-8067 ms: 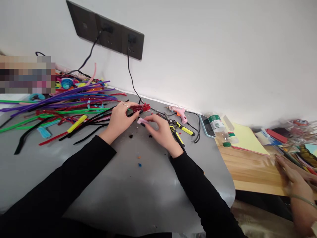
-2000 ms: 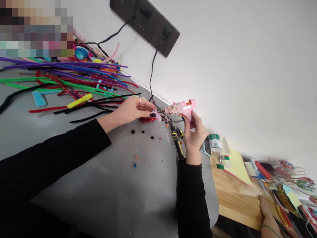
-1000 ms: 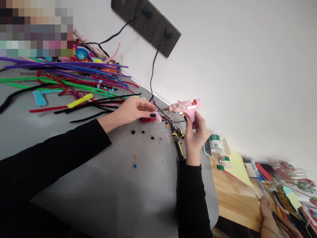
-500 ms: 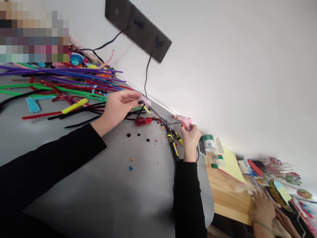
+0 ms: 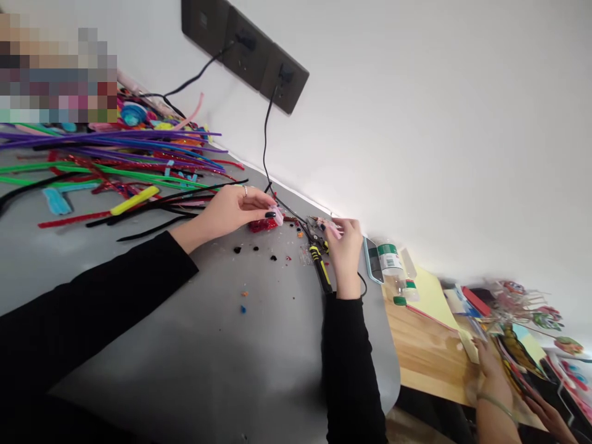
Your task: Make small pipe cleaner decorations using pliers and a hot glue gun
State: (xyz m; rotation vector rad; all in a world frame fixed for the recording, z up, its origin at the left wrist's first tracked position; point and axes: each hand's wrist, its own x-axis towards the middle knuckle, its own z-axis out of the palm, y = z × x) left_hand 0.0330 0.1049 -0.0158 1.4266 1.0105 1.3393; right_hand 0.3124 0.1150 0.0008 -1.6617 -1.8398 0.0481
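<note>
My left hand (image 5: 231, 213) pinches a small pale pink fuzzy piece (image 5: 277, 214) between thumb and fingers, just over a red tinsel bundle (image 5: 261, 227) on the grey table (image 5: 198, 345). My right hand (image 5: 346, 250) is closed round a pink hot glue gun (image 5: 335, 232). The gun's nozzle points left, towards my left hand, with a gap between them. Much of its body is hidden by my fingers. Black-and-yellow pliers (image 5: 320, 268) lie beside my right wrist, their jaws near a dark cord.
Purple, green, red and black pipe cleaners (image 5: 139, 148) spread across the left. A phone (image 5: 374, 259) and a plastic bottle (image 5: 391, 262) lie to the right. Cords hang from wall sockets (image 5: 245, 52). Another person's hand (image 5: 493, 376) works at a wooden table (image 5: 430, 364).
My left hand has moved right and down with the pink piece, to over the red bundle. My right hand has shifted slightly left and up with the glue gun, uncovering the phone.
</note>
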